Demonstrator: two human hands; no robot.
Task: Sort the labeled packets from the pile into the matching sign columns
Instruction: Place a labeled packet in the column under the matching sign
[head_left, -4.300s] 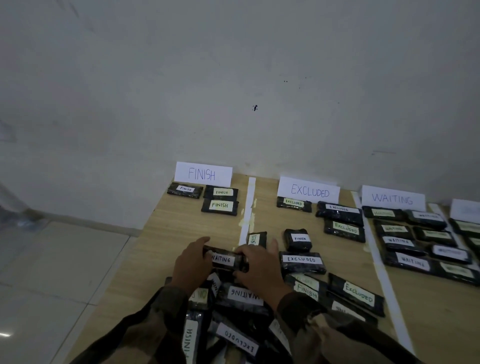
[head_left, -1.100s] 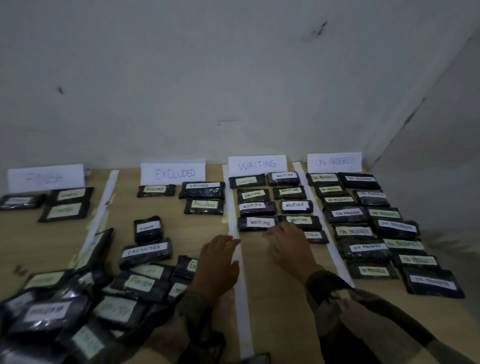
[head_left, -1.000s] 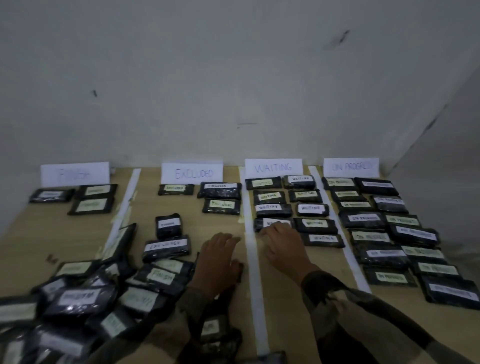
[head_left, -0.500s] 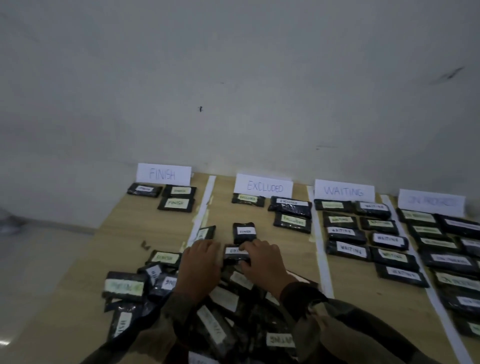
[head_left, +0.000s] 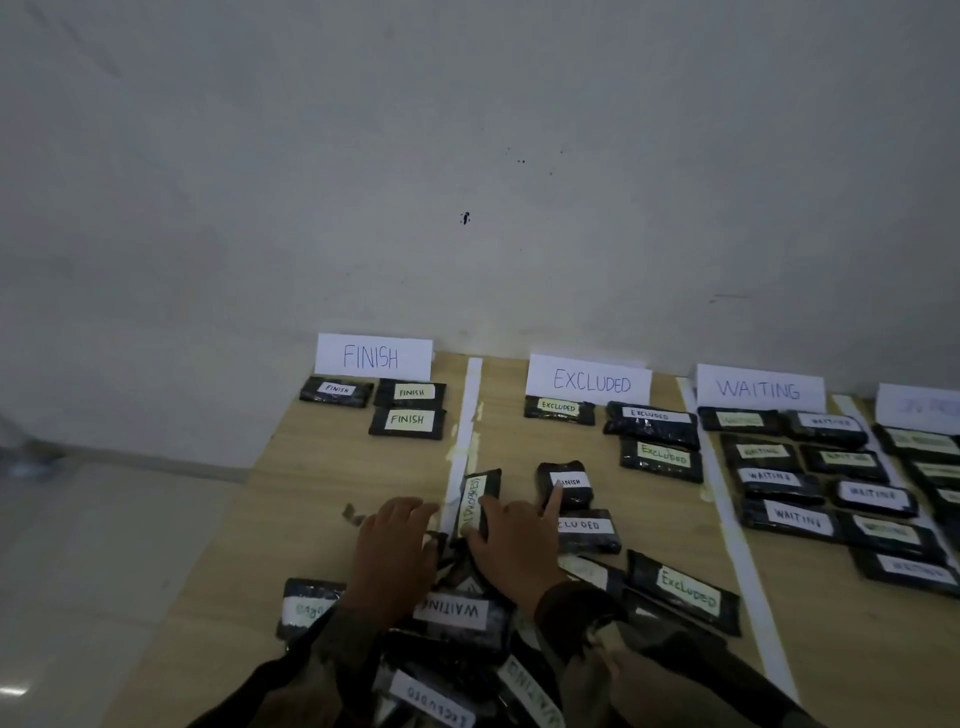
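Observation:
Black packets with white or yellow labels lie in a pile (head_left: 457, 623) at the table's near edge. My left hand (head_left: 395, 551) rests on the pile's far left edge, fingers relaxed and holding nothing. My right hand (head_left: 511, 545) is spread: its index finger touches a loose FINISH packet (head_left: 569, 486), and its thumb lies by an ON PROGRESS packet (head_left: 475, 501) that sits on the white tape line. An EXCLUDED packet (head_left: 587, 530) lies just right of that hand. The FINISH sign (head_left: 373, 357), EXCLUDED sign (head_left: 589, 382) and WAITING sign (head_left: 758, 389) stand against the wall.
Three packets (head_left: 408, 420) lie under FINISH, three (head_left: 660, 457) under EXCLUDED and several (head_left: 779, 483) under WAITING. White tape strips (head_left: 462, 447) divide the wooden table (head_left: 322, 467). The table's left edge drops to a tiled floor. A fourth sign (head_left: 922, 408) is cut off at right.
My view swung from the WAITING column back left to the pile. Both hands returned to the pile, and my right index finger has reached forward onto the loose FINISH packet.

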